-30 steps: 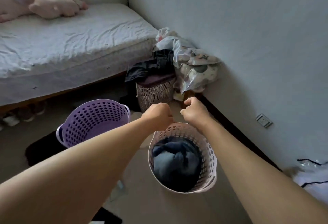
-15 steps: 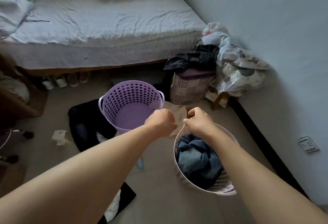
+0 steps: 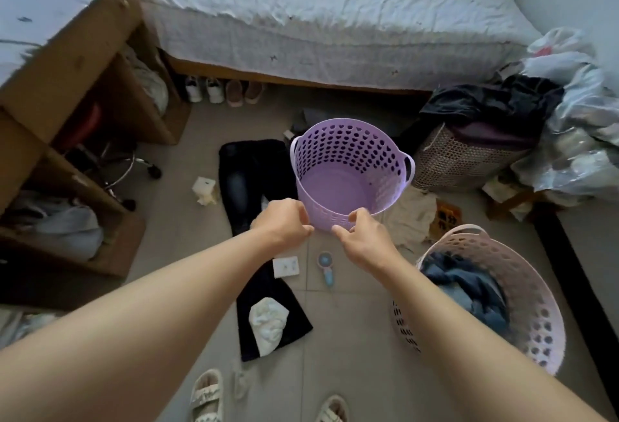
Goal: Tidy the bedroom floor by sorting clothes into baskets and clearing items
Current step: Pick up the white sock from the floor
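Purple basket (image 3: 351,170): stands upright on the floor (image 3: 351,338) below the bed (image 3: 335,13); nothing lies inside it.
Pink basket (image 3: 522,294): to the right, near the camera, with blue denim clothes (image 3: 469,291) heaped in it.
Woven hamper (image 3: 459,160): right of the purple basket, dark clothes (image 3: 485,103) piled over its top.
Left hand (image 3: 284,220): fingers curled, just before the purple basket's near rim; whether it grips the rim cannot be told.
Right hand (image 3: 365,237): thumb and forefinger curved at the same rim, seemingly touching it; a true hold cannot be made out.
Floor items: dark jeans (image 3: 254,180) lie flat left of the purple basket, a white garment (image 3: 268,324) on one leg; a small blue fan (image 3: 326,266) lies between the arms.
Cut off: sandals (image 3: 206,395) at the lower edge.
Change: half a second ago both hands were fists by the pink basket; now they are at the purple one, and the view looks more steeply down.
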`<action>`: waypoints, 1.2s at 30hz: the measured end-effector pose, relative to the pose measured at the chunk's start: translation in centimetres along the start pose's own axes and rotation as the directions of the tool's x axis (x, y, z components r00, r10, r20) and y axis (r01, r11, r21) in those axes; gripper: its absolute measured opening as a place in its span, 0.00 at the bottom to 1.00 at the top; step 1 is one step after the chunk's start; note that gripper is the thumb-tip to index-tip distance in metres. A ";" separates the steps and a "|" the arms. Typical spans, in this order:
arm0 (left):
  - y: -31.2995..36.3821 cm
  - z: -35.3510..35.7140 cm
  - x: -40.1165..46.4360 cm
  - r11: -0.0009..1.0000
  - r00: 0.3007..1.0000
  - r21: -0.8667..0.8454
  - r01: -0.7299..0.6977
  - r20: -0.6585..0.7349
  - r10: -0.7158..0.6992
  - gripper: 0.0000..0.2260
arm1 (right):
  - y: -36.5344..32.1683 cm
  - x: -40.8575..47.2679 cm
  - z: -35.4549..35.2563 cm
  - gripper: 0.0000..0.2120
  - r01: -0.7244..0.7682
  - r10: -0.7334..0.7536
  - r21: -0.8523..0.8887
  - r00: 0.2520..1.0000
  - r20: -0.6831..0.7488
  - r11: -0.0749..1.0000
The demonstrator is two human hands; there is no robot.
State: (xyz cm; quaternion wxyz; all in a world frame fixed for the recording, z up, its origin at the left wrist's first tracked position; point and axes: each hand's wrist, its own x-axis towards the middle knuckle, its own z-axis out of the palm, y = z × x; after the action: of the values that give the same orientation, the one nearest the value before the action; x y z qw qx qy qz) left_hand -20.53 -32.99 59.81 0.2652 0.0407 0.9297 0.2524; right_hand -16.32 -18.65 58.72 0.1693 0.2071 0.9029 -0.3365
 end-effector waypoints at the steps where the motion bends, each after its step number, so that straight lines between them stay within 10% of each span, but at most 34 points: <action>1: -1.9 -0.5 0.2 1.000 1.000 -0.002 0.011 0.004 -0.011 0.06 | -1.0 0.1 1.7 0.21 -0.001 0.001 -0.015 1.000 0.013 1.000; 17: -20.9 -0.7 4.9 0.990 0.983 0.004 0.144 0.116 -0.144 0.05 | -7.2 4.0 18.9 0.22 -0.095 0.101 -0.055 0.987 0.125 0.994; 36: -31.7 25.1 14.2 0.952 0.953 -0.072 0.298 0.086 -0.292 0.09 | 11.7 14.2 37.6 0.17 -0.045 0.099 -0.187 0.952 0.289 0.981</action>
State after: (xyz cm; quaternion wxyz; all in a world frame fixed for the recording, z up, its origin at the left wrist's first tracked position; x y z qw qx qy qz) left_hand -17.93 -46.39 19.19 0.3360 -0.1005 0.9033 0.2471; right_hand -16.47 -32.42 19.16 0.3329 0.1712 0.8855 -0.2752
